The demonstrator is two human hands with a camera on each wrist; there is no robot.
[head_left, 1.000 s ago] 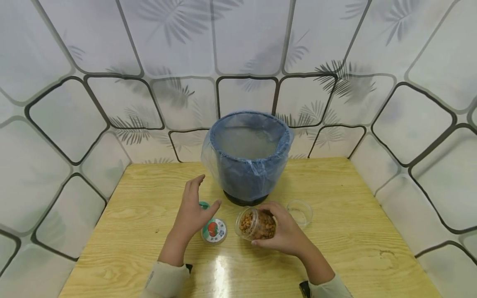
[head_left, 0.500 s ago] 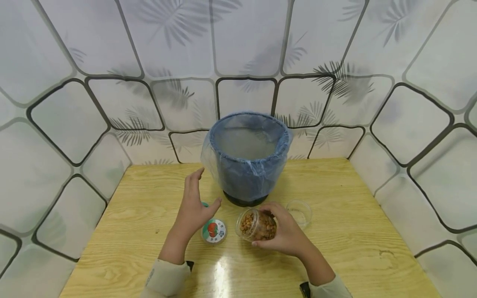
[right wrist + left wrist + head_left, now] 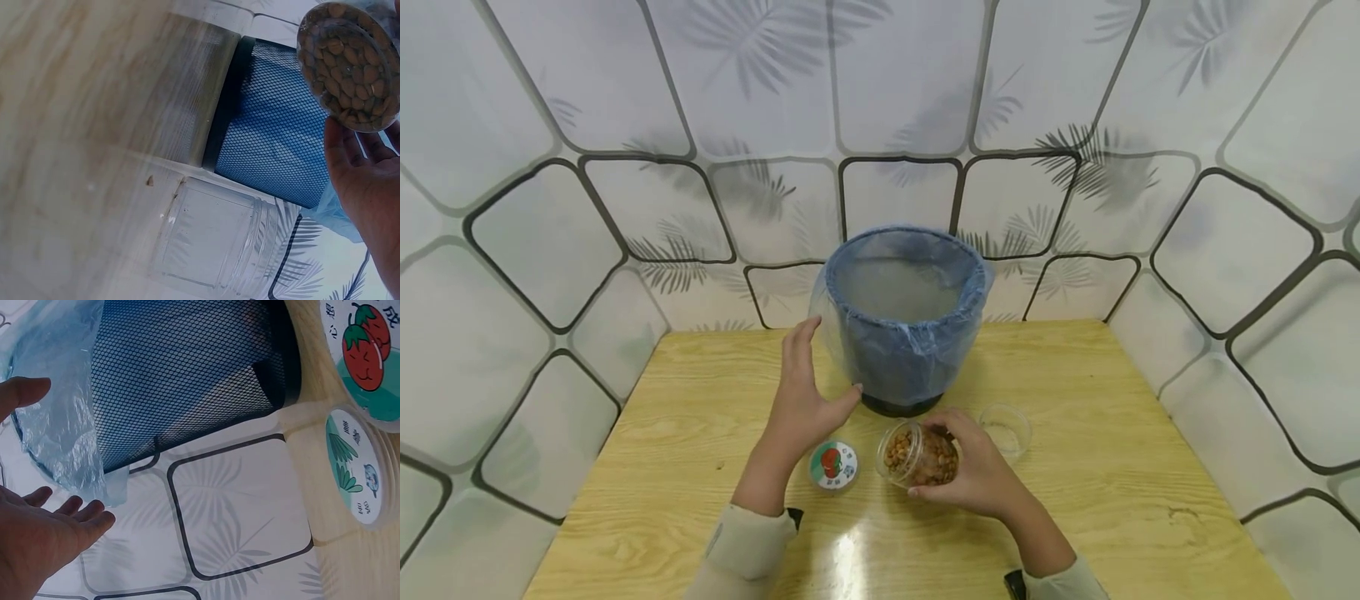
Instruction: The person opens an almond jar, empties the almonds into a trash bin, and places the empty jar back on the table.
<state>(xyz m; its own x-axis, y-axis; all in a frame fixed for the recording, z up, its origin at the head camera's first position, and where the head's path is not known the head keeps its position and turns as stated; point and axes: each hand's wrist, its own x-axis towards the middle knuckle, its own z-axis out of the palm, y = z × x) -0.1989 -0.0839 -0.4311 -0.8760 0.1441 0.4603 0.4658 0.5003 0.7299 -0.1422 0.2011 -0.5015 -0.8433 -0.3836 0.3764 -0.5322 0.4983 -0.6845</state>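
Note:
My right hand (image 3: pixel 976 468) grips a clear plastic jar of almonds (image 3: pixel 936 460), tilted with its uncovered mouth toward the left; the right wrist view shows its round base full of almonds (image 3: pixel 350 69). My left hand (image 3: pixel 801 417) is raised with fingers spread and thumb apart, holding nothing, just in front of the mesh bin (image 3: pixel 902 358) lined with a blue plastic bag (image 3: pixel 62 412). Below that hand lies a round lid with red tomatoes (image 3: pixel 833 466). A second lid with green leaves (image 3: pixel 353 465) appears beside it in the left wrist view; the left hand hides it from the head view.
A clear jar (image 3: pixel 212 240) with nothing seen inside stands right of the bin, behind the right hand. The wooden table (image 3: pixel 1097 467) meets patterned walls (image 3: pixel 760 208) at the back and both sides.
My left hand has moved forward and slightly right, closer to the bin, covering the leaf lid in the head view. The right hand and the jar of almonds stay nearly still.

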